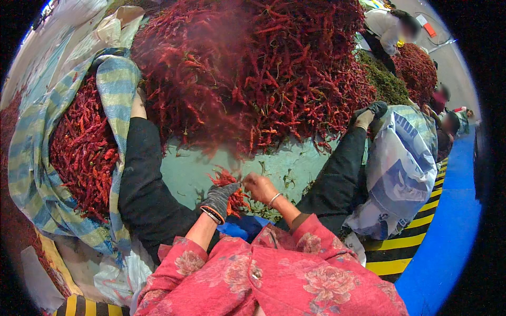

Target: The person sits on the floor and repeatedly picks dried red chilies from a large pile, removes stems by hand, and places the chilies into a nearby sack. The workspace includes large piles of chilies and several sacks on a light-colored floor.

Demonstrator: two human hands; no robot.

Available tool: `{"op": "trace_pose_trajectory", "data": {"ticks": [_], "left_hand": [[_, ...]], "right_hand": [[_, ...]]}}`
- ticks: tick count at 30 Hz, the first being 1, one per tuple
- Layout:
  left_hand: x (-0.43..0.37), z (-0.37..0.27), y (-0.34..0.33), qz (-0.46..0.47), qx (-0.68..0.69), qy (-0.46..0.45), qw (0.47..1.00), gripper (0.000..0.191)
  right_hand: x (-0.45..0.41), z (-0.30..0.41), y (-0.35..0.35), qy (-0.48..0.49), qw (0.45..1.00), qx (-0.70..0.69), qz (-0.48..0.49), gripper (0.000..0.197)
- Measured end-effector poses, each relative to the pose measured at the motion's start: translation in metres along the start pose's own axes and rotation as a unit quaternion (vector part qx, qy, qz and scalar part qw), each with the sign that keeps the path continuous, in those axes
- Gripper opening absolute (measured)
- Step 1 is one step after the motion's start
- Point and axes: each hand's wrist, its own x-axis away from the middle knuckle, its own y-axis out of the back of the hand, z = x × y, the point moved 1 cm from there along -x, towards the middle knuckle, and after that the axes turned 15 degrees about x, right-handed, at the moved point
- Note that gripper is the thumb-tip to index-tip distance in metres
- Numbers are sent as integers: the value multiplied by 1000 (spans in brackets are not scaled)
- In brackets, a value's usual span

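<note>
My left hand (222, 199), in a dark grey knitted glove with an orange cuff, is closed around a bunch of dried red chillies (237, 201) above the pale green floor sheet. Bare and wearing a bracelet, my right hand (259, 187) is beside it, its fingertips close together at the bunch's stem side; whether they pinch a stem cannot be made out. A large heap of dried red chillies (276, 71) lies beyond both hands, between and past my outstretched legs. Loose green stems (289, 178) are scattered on the sheet (189, 166) near my right hand.
At the left, an open striped woven sack (31, 173) holds red chillies (89, 158). A white plastic sack (399, 170) stands by my right leg. Beyond it are a pile of green stems (383, 79), another chilli heap (415, 71) and several people. Yellow-black floor striping (391, 266) runs along the right.
</note>
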Motion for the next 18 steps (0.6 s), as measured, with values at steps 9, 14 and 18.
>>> {"op": "trace_pose_trajectory", "data": {"ticks": [9, 14, 18], "left_hand": [[-27, 18, 26, 32, -544, -101, 832, 28], [0, -4, -8, -25, -617, -152, 772, 27], [5, -10, 6, -73, -339, -177, 921, 24]], "right_hand": [[7, 12, -35, 37, 954, 295, -45, 25], [-7, -17, -43, 38, 906, 418, -52, 33], [-33, -25, -10, -31, 940, 333, -64, 35]]}}
